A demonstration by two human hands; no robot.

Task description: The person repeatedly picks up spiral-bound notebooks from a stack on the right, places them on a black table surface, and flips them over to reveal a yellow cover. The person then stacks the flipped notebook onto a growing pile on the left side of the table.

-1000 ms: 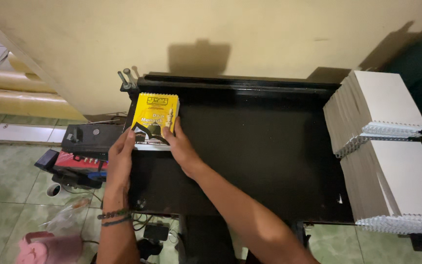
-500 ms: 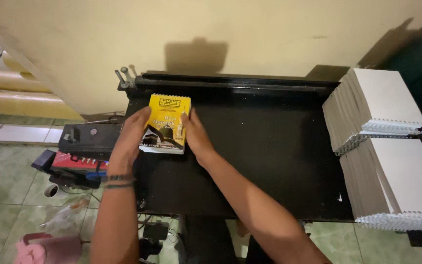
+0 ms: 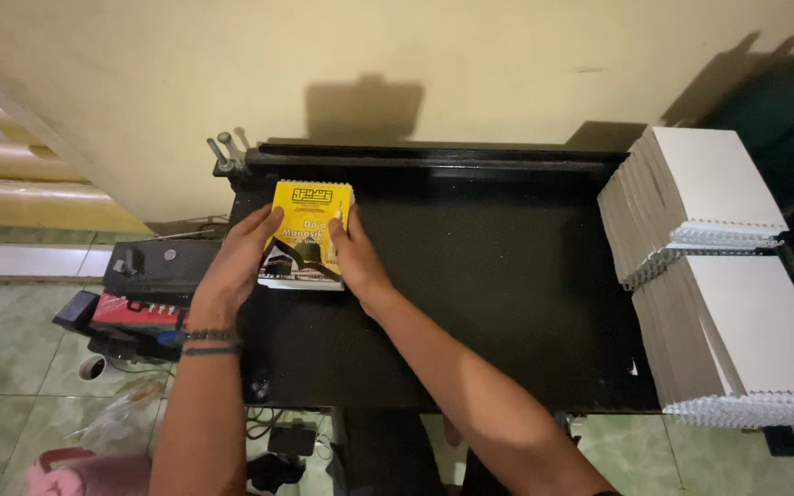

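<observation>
While the black table (image 3: 507, 303) carries the work, a raised rail (image 3: 434, 158) runs along its far edge against the wall, with clamp screws (image 3: 224, 152) at the rail's left end. Two stacks of white spiral-bound booklets (image 3: 691, 207) occupy the right side of the table, well apart from the hands. A dark machine with a red base (image 3: 144, 294) stands off the left edge, above the tiled floor.

The yellow spiral-bound booklet (image 3: 310, 230) lies flat at the table's far left, its wire spine toward the rail and just short of it. The left hand (image 3: 236, 262) presses its left edge; the right hand (image 3: 356, 257) presses its right edge. The fingers of both hands are extended and nearly flat, closed against the booklet's sides and cover rather than curled round it, so the booklet is steadied, not lifted.

Judged from this position, the step in hand is squaring the booklet on the table. The next move calls for even pressure from both sides, so that the spine stays parallel to the rail.
</observation>
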